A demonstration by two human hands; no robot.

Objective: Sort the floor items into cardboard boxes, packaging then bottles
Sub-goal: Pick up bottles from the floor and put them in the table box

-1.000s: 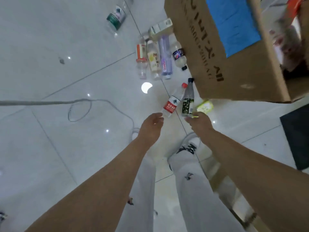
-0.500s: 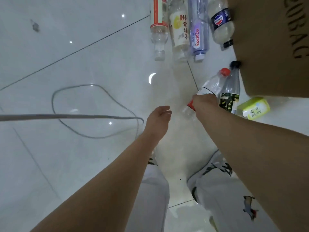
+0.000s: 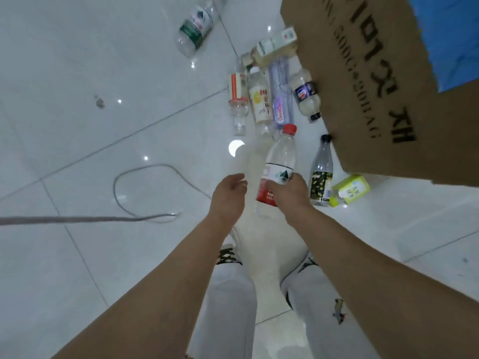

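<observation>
Right hand: the right hand (image 3: 290, 194) gripped the red-capped bottle (image 3: 281, 156) around its lower half, fingers and thumb wrapped over the red-and-white label.
Left hand: the left hand (image 3: 229, 194) was open, fingers loosely curled and holding nothing. It hung just beside the held bottle, on the side away from the right hand, without touching it.
Red-capped bottle: clear plastic, cap fitted and pointing away from the person. The base was hidden behind the right hand, so contact with the floor could not be confirmed.
Cardboard box: the cardboard box (image 3: 375, 86) stood beyond and to the right of the right hand, with dark lettering on its near wall and a blue panel (image 3: 451, 35) on the far side. Its inside was not visible.
Dark-capped bottle: the dark-capped bottle (image 3: 321, 169) lay on the floor just right of the right hand, cap toward the box, its green patterned label at the near end.
Yellow-green container: the yellow-green container (image 3: 351, 189) lay just beside the dark-capped bottle, farther right, at the foot of the box.
Bottle row: a row of four bottles (image 3: 260, 99) lay side by side beyond both hands.
Carton: a white-and-green carton (image 3: 276, 44) lay beyond that row, against the box.
Green-labelled bottle: the green-labelled bottle (image 3: 197, 24) lay alone, farthest from both hands.
Cable: a grey cable (image 3: 145, 217) looped on the floor left of the left hand.
Floor: the floor (image 3: 77, 125) was glossy white tile.
</observation>
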